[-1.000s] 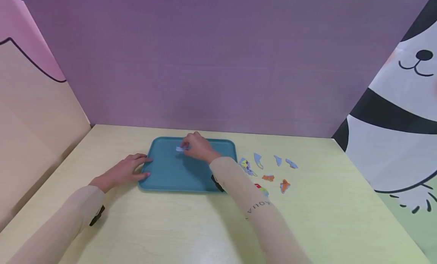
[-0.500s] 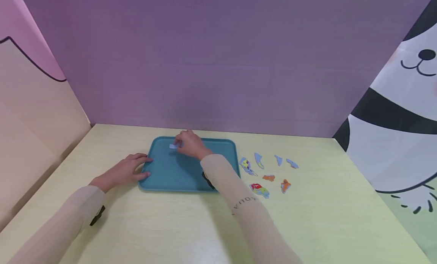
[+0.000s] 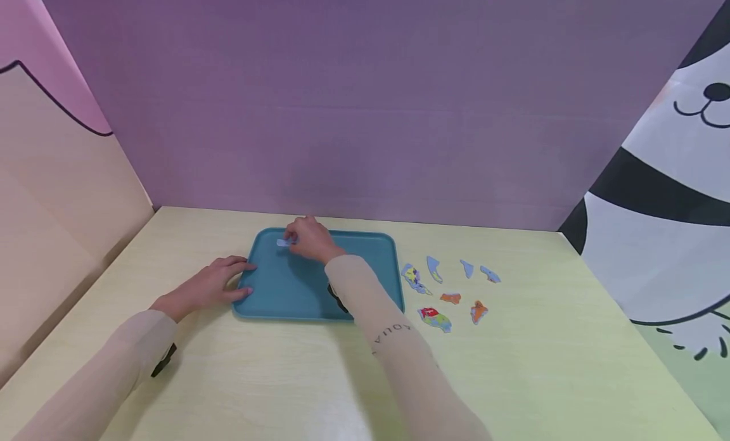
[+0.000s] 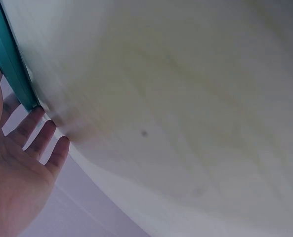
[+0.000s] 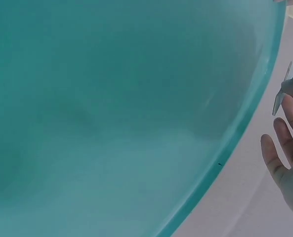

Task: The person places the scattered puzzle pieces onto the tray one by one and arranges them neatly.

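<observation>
A blue-green tray [image 3: 319, 295] lies on the table. My left hand [image 3: 208, 284] rests at its left edge, thumb and a finger touching the rim; in the left wrist view the fingers [image 4: 46, 132] are spread and fairly straight. Over the tray's upper left part, my right hand [image 3: 310, 239] pinches a thin light-blue puzzle piece [image 3: 282, 242] between thumb and finger. The right wrist view shows this piece [image 5: 278, 101] edge-on, above the rim, with the other fingers [image 5: 272, 153] loose. Part of the piece is hidden by the fingers.
Right of the tray lie several flat puzzle pieces: a yellow-and-blue one [image 3: 412, 275], blue ones such as this sliver [image 3: 489, 274], orange ones like this [image 3: 478, 312], and a red-and-green one [image 3: 436, 319]. A purple backdrop [image 3: 365, 111] stands behind the table [image 3: 256, 377].
My right hand has moved left and slightly away over the tray, carrying the light-blue puzzle piece toward the far left corner. The left hand has stayed at the tray's edge.
</observation>
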Demonstrator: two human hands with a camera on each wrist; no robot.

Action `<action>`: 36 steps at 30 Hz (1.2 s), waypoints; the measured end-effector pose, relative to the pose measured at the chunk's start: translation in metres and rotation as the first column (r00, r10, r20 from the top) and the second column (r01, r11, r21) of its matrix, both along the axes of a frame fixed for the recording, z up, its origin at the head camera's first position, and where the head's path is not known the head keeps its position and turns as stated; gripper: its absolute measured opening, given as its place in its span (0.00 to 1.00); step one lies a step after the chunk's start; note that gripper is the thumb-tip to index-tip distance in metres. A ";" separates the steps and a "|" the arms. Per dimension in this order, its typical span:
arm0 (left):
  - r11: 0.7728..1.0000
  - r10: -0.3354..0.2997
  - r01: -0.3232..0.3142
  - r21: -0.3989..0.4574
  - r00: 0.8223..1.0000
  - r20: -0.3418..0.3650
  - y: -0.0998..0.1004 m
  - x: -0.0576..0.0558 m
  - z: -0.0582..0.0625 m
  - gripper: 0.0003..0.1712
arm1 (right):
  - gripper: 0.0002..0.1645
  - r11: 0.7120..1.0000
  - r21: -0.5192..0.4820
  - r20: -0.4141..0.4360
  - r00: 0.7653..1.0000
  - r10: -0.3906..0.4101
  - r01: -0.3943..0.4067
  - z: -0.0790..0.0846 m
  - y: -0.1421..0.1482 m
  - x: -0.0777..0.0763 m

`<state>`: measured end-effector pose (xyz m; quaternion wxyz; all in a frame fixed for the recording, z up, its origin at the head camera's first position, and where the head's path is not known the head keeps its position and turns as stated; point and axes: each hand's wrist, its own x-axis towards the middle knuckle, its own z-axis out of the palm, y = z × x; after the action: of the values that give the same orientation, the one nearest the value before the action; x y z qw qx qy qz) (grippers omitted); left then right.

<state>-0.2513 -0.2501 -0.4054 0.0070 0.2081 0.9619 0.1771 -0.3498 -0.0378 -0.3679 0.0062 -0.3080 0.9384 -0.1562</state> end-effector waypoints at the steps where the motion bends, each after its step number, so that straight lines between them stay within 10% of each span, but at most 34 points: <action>1: 1.000 -0.001 0.001 -0.001 1.000 0.000 0.000 0.000 0.000 0.31 | 0.11 1.000 0.003 0.001 1.000 -0.003 0.003 0.000 -0.001 0.000; 36: 1.000 -0.015 0.015 0.005 1.000 0.000 0.006 -0.001 0.001 0.30 | 0.12 0.997 0.061 -0.021 0.999 -0.037 0.038 -0.015 -0.003 -0.004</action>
<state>-0.2525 -0.2441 -0.4043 0.0078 0.2150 0.9600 0.1793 -0.3534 -0.0413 -0.3826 0.0036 -0.2917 0.9484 -0.1244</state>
